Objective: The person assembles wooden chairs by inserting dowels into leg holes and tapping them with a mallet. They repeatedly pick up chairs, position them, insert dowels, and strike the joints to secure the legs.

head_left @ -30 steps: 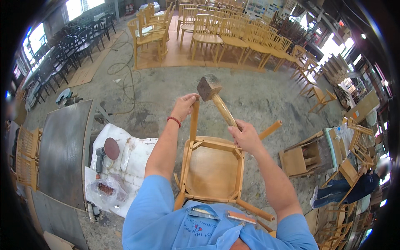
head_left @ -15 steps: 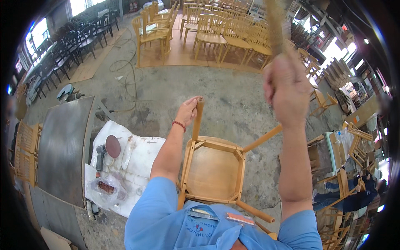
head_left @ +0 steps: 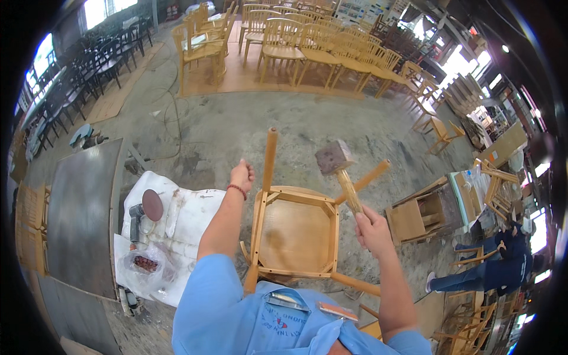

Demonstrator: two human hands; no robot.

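While R hand (head_left: 374,231) holds mallet (head_left: 338,161), L hand (head_left: 241,176) curled nr chair leg (head_left: 270,157), can't tell if empty

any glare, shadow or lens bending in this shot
Head view: windows at upper left glare white; head view: corners are black, fisheye bending shows toward the rim; head view: a dark patch, perhaps shadow, marks the upturned chair's underside.

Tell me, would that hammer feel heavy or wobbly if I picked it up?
The hammer is probably top-heavy: its blocky head is far thicker than its handle. That straight wooden handle likely won't bend. Flat head sides might stop it rolling.
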